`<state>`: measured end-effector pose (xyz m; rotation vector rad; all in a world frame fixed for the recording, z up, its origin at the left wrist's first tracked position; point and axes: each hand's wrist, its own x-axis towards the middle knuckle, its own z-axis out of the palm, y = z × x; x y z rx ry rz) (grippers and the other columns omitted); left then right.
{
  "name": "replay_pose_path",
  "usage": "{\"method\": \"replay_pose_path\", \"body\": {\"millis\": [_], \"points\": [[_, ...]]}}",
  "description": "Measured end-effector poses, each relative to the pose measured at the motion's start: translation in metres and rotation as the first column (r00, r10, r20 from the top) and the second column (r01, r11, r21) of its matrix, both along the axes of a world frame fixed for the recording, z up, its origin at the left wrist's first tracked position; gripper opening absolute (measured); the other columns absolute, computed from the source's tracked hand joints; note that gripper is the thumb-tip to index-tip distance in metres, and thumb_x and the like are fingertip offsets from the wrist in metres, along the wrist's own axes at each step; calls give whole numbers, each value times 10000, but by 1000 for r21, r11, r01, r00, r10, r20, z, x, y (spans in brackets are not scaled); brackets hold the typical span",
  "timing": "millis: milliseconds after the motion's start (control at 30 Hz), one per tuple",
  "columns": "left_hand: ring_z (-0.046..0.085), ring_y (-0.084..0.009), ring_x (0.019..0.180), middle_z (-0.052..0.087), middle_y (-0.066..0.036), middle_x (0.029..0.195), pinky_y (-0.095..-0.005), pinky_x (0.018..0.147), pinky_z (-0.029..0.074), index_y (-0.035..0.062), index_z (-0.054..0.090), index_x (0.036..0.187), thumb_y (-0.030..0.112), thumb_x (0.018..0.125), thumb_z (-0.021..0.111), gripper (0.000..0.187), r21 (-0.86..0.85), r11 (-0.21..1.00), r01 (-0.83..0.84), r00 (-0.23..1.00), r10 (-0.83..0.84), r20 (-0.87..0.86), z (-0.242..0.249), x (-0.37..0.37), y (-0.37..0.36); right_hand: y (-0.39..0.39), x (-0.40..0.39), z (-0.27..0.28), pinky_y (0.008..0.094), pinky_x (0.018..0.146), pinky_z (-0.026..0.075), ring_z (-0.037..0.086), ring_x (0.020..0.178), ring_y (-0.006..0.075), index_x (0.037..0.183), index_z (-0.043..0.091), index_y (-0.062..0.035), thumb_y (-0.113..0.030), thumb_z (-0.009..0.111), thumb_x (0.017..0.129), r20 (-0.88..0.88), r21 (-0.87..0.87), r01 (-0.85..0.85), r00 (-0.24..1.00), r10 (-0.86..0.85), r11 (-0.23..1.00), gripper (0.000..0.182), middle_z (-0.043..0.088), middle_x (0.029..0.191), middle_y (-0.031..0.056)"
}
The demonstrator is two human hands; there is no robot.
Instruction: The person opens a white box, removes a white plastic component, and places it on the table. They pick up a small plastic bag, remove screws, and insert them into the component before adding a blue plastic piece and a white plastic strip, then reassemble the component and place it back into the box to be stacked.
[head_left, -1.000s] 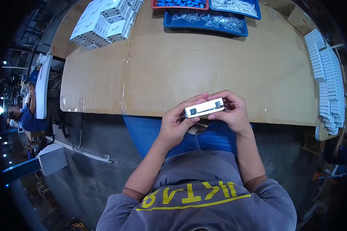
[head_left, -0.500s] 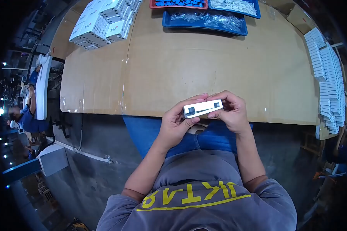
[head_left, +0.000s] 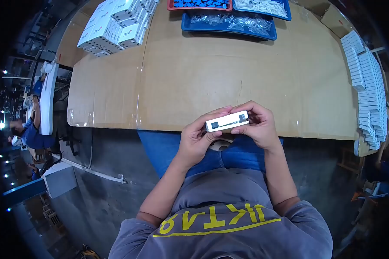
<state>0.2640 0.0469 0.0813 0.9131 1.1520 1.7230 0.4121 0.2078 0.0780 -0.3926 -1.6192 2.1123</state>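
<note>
A small white box (head_left: 227,121) with a dark square opening near each end is held just over the table's near edge. My left hand (head_left: 199,134) grips its left end, thumb below and fingers along the far side. At the other end my right hand (head_left: 259,125) pinches it, with the thumb on the near side and fingers curled behind. A thin dark gap runs along the side facing me, toward the right end. What lies inside the box is hidden.
Stacked white boxes (head_left: 112,28) stand at the far left of the cardboard-covered table (head_left: 194,77). A red tray (head_left: 199,7) of blue parts, a blue tray (head_left: 285,15) of white pieces and another blue tray (head_left: 229,34) of clear bags sit at the back. More white boxes (head_left: 369,95) line the right.
The dark gap along the box's side has become narrower, and its left end now looks closed. Both hands keep their hold, with only slight finger movement.
</note>
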Motion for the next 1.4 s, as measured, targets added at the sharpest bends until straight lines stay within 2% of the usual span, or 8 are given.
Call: {"method": "replay_pose_path", "body": {"millis": [67, 167, 367, 467, 667, 867, 1067, 1400], "points": [[556, -274, 1382, 560, -207, 1504, -383, 1133, 488, -25, 587, 1396, 106, 1021, 660, 404, 15, 1000, -6, 1000, 7, -19, 0, 0, 0, 0, 0, 0, 292, 942, 566, 702, 1046, 132, 1159, 685, -6, 29, 869, 802, 5, 6, -1, 1000, 1, 1000, 403, 740, 1098, 65], [562, -295, 1376, 587, -234, 1463, -402, 1153, 456, -22, 599, 1369, 204, 996, 719, 452, -50, 998, -33, 996, 37, 82, 7, 3, 2, 0, 0, -1, 290, 941, 565, 702, 1045, 130, 1157, 686, -7, 27, 869, 802, 13, 8, 0, 1000, 0, 1000, 401, 740, 1097, 64], [568, -272, 1365, 580, -235, 1470, -383, 1143, 459, -32, 592, 1373, 193, 1003, 710, 449, -42, 999, -26, 996, 30, 79, 4, 2, 1, -1, 1, -2, 290, 932, 562, 701, 1042, 131, 1155, 689, -5, 16, 869, 807, 20, 51, 14, 1000, -15, 999, 392, 743, 1097, 63], [546, -275, 1389, 537, -209, 1521, -389, 1145, 475, -25, 569, 1404, 106, 1021, 660, 415, -38, 999, 19, 997, -17, 70, 3, -1, 0, 0, 0, -4, 292, 927, 560, 701, 1037, 132, 1143, 696, -4, 11, 865, 813, 34, 70, 19, 999, -22, 997, 371, 747, 1086, 62], [519, -281, 1418, 539, -217, 1517, -403, 1179, 432, -32, 548, 1424, 106, 1013, 677, 452, -21, 1000, 7, 996, -5, 93, 0, 0, 0, 1, 0, -5, 293, 923, 559, 700, 1030, 132, 1129, 704, -2, 19, 855, 819, 57, 83, 26, 998, -31, 996, 345, 750, 1070, 62], [552, -310, 1392, 565, -243, 1486, -424, 1166, 458, -32, 576, 1400, 140, 912, 809, 568, 11, 999, -45, 997, 44, 60, -1, 0, 2, -3, -2, -6, 297, 944, 555, 700, 1038, 135, 1140, 702, -4, 44, 846, 814, 34, 4, 35, 999, -35, 999, 360, 748, 1088, 69], [584, -316, 1359, 618, -238, 1425, -436, 1150, 478, -11, 666, 1308, 106, 902, 809, 446, -26, 996, -86, 994, 87, 71, -2, 1, -1, -5, -3, -2, 305, 961, 552, 699, 1059, 143, 1148, 702, -8, 39, 864, 795, 7, 20, 7, 1000, -8, 1000, 392, 750, 1102, 74], [583, -329, 1361, 642, -221, 1398, -447, 1144, 475, -1, 671, 1299, 150, 930, 792, 416, -26, 995, -91, 994, 93, 62, -3, 2, -3, -6, -3, -4, 308, 941, 559, 701, 1048, 147, 1140, 701, -15, 17, 903, 752, 24, 29, 7, 1000, -8, 1000, 438, 747, 1104, 70]]}}
